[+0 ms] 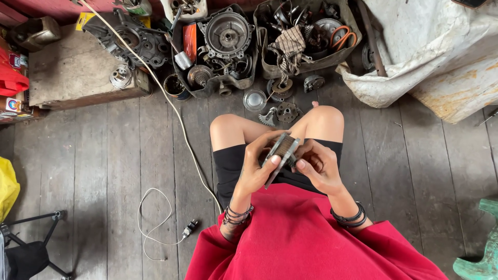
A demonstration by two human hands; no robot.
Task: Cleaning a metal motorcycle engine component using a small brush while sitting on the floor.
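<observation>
- Far left there's a yellow bag (7, 187) at the frame edge and a black folding stand (36, 243) on the plank floor (104, 171).
- Up top left sits a low wooden block (72, 70) with a small round metal part (120, 76) on it, and a dark engine casing (132, 39) just behind.
- A white cable (155, 218) runs down the floor from the top and loops near a small plug (190, 227).
- Next over, a black tray (215, 83) is packed with engine bits, including a big round cover (227, 35) and a gear (198, 75).
- The left hand (257, 168) is up over the lap, its fingers (270, 162) wrapped around a flat stack of metal plates (282, 150), thumb pressed on the near face.
- That stack is held tilted between both hands, above the black shorts, just below the knees.
- The right hand (319, 166) grips the other edge of the stack, fingers curled shut on it. So both hands are clamped on the same part.
- Both wrists have dark bracelets, and the person wears a red top (306, 243).
- A 2nd tray (306, 36) further right holds a checked rag (288, 44) and more parts.
- Right side: a dirty white sack (430, 46), and a green stool (485, 254) in the bottom corner.
</observation>
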